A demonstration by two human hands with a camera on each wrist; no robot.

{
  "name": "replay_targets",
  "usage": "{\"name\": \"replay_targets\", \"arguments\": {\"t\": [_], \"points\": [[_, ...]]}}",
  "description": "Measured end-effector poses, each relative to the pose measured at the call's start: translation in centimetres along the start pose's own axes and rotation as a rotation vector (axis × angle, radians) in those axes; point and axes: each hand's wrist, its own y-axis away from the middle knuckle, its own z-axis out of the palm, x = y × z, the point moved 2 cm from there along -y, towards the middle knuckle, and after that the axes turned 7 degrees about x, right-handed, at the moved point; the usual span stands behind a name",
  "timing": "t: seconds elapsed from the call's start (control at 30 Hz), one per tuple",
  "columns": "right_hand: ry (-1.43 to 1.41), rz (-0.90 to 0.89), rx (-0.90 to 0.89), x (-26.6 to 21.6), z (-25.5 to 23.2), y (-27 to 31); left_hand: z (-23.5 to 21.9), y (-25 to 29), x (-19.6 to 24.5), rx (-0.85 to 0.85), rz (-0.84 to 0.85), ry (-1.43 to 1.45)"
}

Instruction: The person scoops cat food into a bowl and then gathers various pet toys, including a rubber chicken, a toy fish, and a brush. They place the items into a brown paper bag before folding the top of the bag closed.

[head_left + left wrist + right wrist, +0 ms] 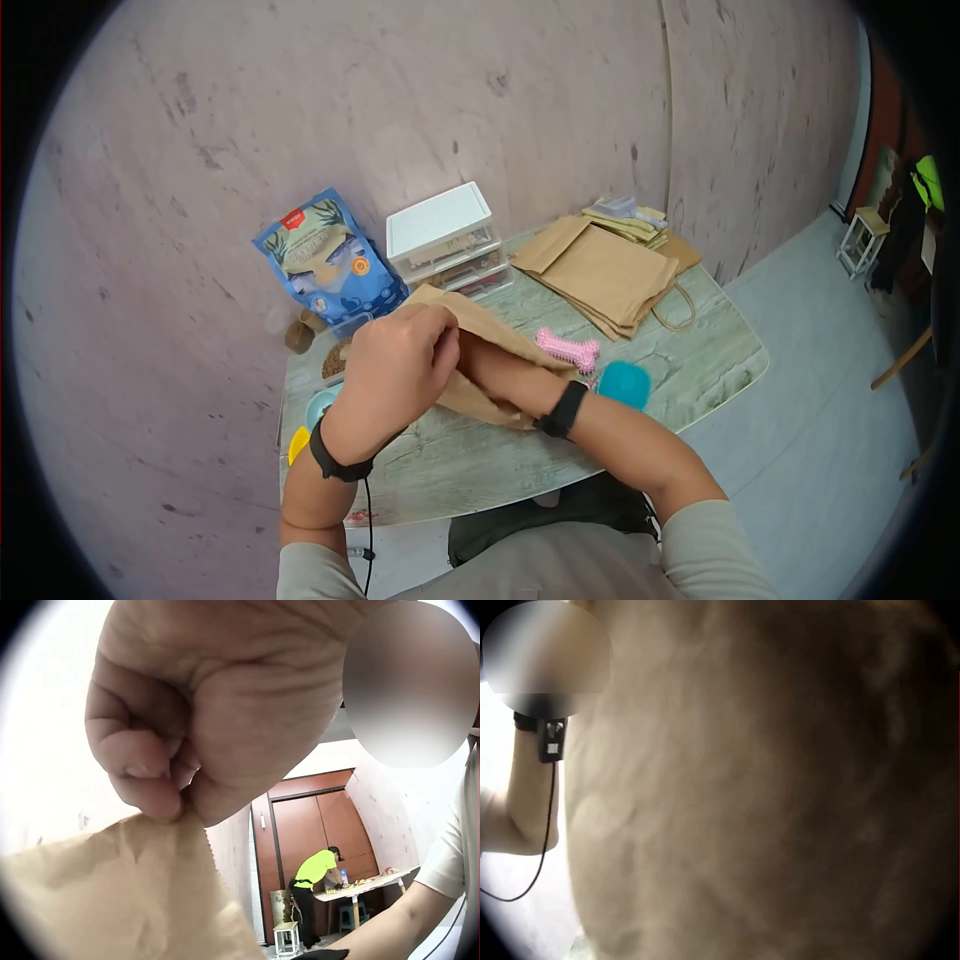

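My left hand pinches the top edge of a brown paper bag between thumb and curled fingers. Seen from the left wrist, the bag hangs below those fingertips, with a zigzag-cut edge. My right forearm reaches into the bag's mouth up to about the wrist strap, so the right hand is hidden inside. Blurred brown paper fills most of the right wrist view. Just beyond the bag lie a pink bone-shaped toy and a teal square object.
A blue pouch stands at the back left, beside clear drawers with a white top. Folded paper bags lie at the back right. A yellow object and a light-blue bowl sit at the table's left edge.
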Motion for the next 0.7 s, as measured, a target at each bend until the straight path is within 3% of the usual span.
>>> {"name": "replay_targets", "arguments": {"t": [0.07, 0.1, 0.17, 0.23, 0.3, 0.37, 0.5, 0.57, 0.6, 0.67, 0.7], "points": [[0.287, 0.044, -0.11, -0.4, -2.1, 1.7, -0.3, -0.1, -1.1, 0.011, -0.033, 0.008], [0.324, -0.057, 0.05, -1.8, -4.3, 2.8, -0.5, 0.0, -1.6, 0.012, -0.066, 0.014], [0.019, -0.073, -0.088, -2.9, -8.3, 4.3, -1.4, -0.4, -2.5, 0.036, -0.087, 0.005], [0.001, -0.08, -0.229, -4.7, -12.1, 5.8, -2.3, -1.1, -3.4, 0.105, -0.049, -0.009], [-0.014, -0.076, -0.365, -4.5, -12.7, 6.7, -2.7, -2.3, -4.5, 0.114, -0.073, 0.009], [0.297, -0.446, -0.078, -3.2, -12.2, 7.2, -3.0, -3.3, -5.3, 0.119, -0.082, 0.027], [0.445, -0.528, -0.066, -2.8, -13.4, 3.8, -4.2, -5.2, -7.2, 0.145, -0.162, 0.084], [0.448, -0.574, 0.183, -6.0, -15.5, 0.6, -5.2, -6.2, -9.0, 0.154, -0.237, 0.096], [0.447, -0.591, 0.178, -7.3, -15.9, -1.1, -5.4, -6.7, -10.0, 0.168, -0.245, 0.089], [0.4, -0.685, 0.237, -9.8, -16.0, -4.3, -5.1, -7.2, -12.1, 0.042, -0.341, 0.274], [0.398, -0.703, 0.232, -10.3, -15.6, -5.7, -4.9, -7.3, -12.8, -0.122, -0.395, 0.311]]}}
